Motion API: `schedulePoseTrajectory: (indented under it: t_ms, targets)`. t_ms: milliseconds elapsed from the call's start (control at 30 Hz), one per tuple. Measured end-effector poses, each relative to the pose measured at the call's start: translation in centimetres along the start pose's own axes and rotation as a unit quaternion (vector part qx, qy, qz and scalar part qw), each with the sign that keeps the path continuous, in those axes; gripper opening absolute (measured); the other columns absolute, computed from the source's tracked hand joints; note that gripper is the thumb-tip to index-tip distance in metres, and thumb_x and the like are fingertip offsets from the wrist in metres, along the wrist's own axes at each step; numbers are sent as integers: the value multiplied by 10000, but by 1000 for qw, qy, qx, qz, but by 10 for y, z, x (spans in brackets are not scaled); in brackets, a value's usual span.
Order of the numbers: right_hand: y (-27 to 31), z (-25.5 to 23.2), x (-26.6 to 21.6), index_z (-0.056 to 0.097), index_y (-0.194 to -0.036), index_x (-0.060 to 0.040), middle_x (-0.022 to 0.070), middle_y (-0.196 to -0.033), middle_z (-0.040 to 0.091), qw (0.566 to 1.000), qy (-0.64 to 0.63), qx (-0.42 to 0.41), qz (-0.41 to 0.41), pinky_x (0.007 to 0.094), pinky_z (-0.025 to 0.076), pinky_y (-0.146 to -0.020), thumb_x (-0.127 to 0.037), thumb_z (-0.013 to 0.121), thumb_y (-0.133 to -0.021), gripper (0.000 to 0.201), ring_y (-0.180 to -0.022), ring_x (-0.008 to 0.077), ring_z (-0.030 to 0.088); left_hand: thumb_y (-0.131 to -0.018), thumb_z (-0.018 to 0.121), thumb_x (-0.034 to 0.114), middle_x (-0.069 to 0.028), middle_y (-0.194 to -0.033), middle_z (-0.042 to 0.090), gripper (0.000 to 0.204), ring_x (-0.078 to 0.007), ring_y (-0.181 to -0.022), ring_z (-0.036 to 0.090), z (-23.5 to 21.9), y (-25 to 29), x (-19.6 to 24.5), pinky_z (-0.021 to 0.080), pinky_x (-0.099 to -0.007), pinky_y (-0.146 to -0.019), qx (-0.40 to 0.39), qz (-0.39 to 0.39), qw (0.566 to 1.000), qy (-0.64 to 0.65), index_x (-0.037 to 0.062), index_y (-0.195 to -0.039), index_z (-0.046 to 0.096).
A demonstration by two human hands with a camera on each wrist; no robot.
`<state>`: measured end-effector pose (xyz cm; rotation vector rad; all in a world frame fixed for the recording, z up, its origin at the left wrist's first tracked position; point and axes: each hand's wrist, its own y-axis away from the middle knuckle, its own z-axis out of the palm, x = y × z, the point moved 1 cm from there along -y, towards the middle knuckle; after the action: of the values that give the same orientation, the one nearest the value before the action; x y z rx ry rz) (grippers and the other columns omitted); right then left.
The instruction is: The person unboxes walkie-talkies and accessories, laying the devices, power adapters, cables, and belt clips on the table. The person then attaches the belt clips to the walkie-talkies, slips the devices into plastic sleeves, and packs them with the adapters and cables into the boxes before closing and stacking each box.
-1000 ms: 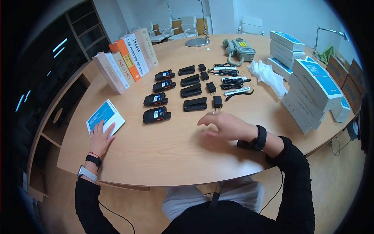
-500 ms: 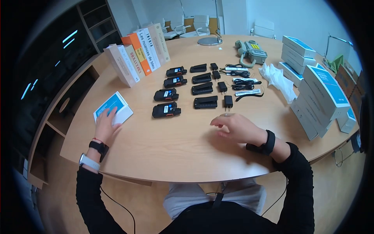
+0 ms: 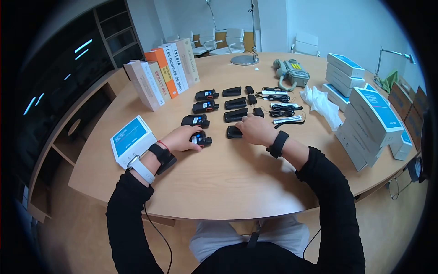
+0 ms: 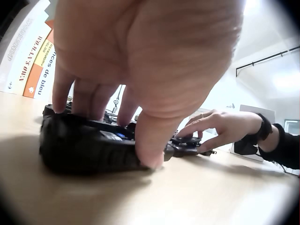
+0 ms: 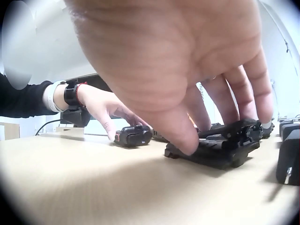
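Observation:
My left hand (image 3: 181, 138) grips the nearest black handheld radio (image 3: 206, 140); the left wrist view has the thumb on the near side of the radio (image 4: 89, 150) and the fingers over its far side. The radio lies on the wooden table, a pale label showing on it. To the right, my right hand (image 3: 259, 129) holds the nearest black clip-backed battery pack (image 3: 233, 132). In the right wrist view my thumb presses the near edge of this pack (image 5: 211, 154), fingers beyond it. Behind my hands, more radios (image 3: 205, 107) and packs (image 3: 235, 102) lie in columns.
A white and blue box (image 3: 133, 139) lies left of my left forearm. Beyond the packs are black plug adapters (image 3: 258, 112) and coiled cables (image 3: 283, 109). Books (image 3: 166, 68) stand back left; a telephone (image 3: 292, 72), crumpled white plastic (image 3: 321, 105) and stacked boxes (image 3: 372, 121) occupy the right.
My left hand has left the white and blue box and moved right onto the nearest radio. My right hand has moved forward and left onto the nearest pack, where it now holds it.

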<state>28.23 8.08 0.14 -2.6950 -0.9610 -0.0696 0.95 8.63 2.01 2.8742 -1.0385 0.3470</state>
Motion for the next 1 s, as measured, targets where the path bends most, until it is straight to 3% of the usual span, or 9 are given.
schedulePoseTrajectory:
  t_ms: [133,167,267,367,400,467,667,767,1000]
  targets:
    - [2,6,3,621,-946,-20,134,-874,607,998,-54,39,13,377,501,-759,-152,640,-738,247,-868,300,600,-581,813,322,-181,-1001,619,607,-314,-944,571,-10,0,19,448,-345,-826,-92,-80,993,6,10,-1058,603]
    - [1,-1,2,596,-1102,-44,136,-919,611,996,-80,-4,38,374,480,-812,-176,681,-740,394,-930,308,582,-583,811,323,-185,-978,620,589,-312,-903,582,-7,2,21,455,-347,-805,-66,-95,993,16,11,-1040,608]
    - [2,5,3,603,-974,-19,151,-890,612,991,-108,46,58,397,501,-755,-156,622,-761,255,-865,309,604,-626,791,297,-166,-937,632,492,-272,-830,607,1,13,19,474,-333,-751,38,-142,982,118,13,-987,616]
    - [7,0,2,596,-1026,-20,159,-841,630,983,-134,29,125,405,504,-740,-185,610,-781,296,-826,319,618,-797,685,201,-127,-957,644,288,-181,-771,647,8,16,6,525,-307,-687,223,-186,836,466,14,-993,586]
    - [9,-4,1,596,-1026,-20,159,-841,630,983,-134,31,125,405,504,-740,-185,610,-781,296,-826,319,618,-797,685,201,-127,-957,644,288,-181,-771,647,7,13,1,525,-307,-687,224,-186,836,465,14,-993,586]
    - [8,-11,1,586,-1094,-29,162,-757,639,942,-295,76,142,401,506,-722,-192,583,-797,339,-747,338,625,-860,618,194,-141,-984,619,304,-222,-872,641,1,7,7,542,-324,-763,189,-130,639,735,-15,-1061,525]
    - [8,-45,-32,524,-1235,-73,13,-621,553,806,-553,81,197,209,380,-362,-169,551,-873,376,-434,60,492,-920,498,218,-139,-911,631,271,-236,-805,637,37,-27,38,544,-354,-708,202,-124,580,780,-29,-1024,533]
    - [10,-48,-55,502,-1254,-70,14,-618,553,829,-530,50,173,225,389,-373,-167,566,-865,406,-442,65,499,-939,377,505,-62,-867,638,457,-178,-787,627,42,-26,48,514,-310,-710,173,-122,512,833,84,-986,549]
    - [9,-32,-67,504,-1255,-76,9,-633,553,859,-493,30,136,212,392,-392,-155,567,-876,392,-449,47,484,-928,339,565,-34,-843,621,488,-155,-801,613,51,-14,61,492,-313,-769,202,-136,499,832,119,-965,534]
